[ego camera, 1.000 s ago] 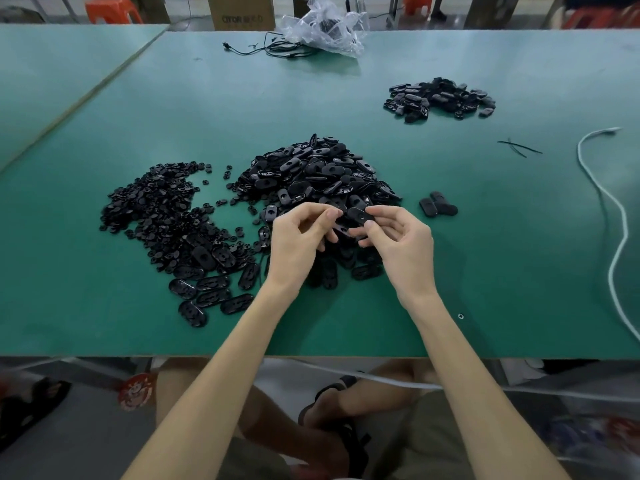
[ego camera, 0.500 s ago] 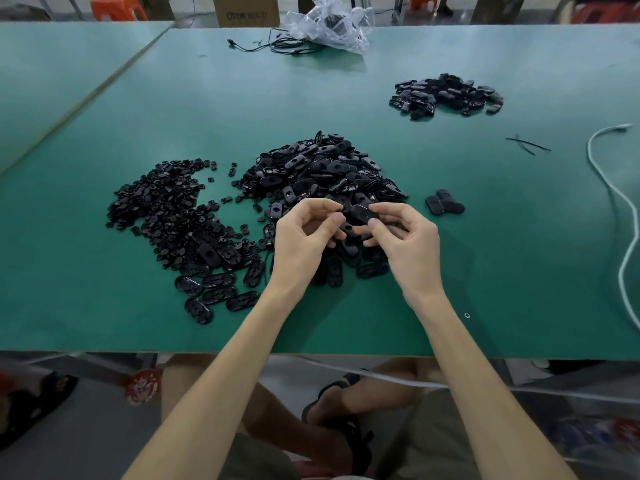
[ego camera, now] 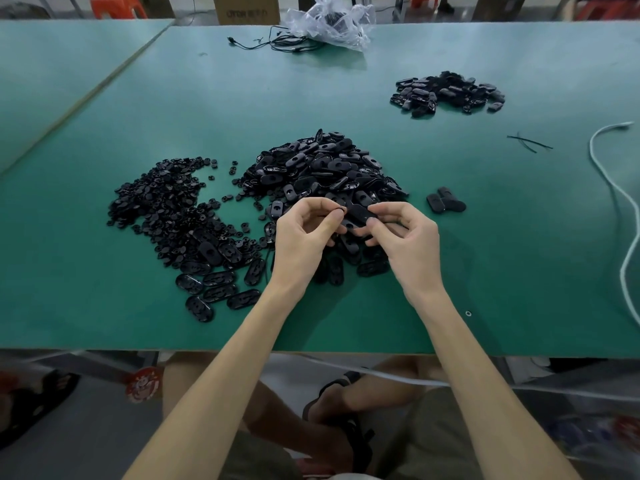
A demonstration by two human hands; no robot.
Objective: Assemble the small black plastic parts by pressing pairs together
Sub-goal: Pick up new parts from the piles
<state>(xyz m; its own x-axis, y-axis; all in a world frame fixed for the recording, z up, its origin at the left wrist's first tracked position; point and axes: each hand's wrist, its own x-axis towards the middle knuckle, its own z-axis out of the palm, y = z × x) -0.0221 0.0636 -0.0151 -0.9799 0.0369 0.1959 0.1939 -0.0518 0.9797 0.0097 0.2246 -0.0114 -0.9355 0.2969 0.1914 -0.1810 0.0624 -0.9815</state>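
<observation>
Both hands meet above the near edge of the big pile of oval black shells (ego camera: 322, 171). My right hand (ego camera: 405, 244) pinches an oval black shell (ego camera: 358, 214) between thumb and fingers. My left hand (ego camera: 304, 237) pinches a small black piece (ego camera: 341, 210) at its fingertips, touching the shell's left end. A pile of small round black pieces (ego camera: 166, 202) lies to the left. Several oval shells (ego camera: 214, 289) lie loose at the front left. Two assembled parts (ego camera: 445, 200) sit just right of the big pile.
On the green table (ego camera: 519, 254) a smaller pile of black parts (ego camera: 446, 93) lies at the far right. A white cord (ego camera: 616, 202) runs along the right edge. A clear plastic bag (ego camera: 332, 20) and black cables (ego camera: 273, 41) sit at the far edge; thin black strips (ego camera: 528, 142) lie right.
My left fingertips have closed in on the shell's left end with the small piece. The right hand has turned the shell slightly; both hands stay over the pile's near edge.
</observation>
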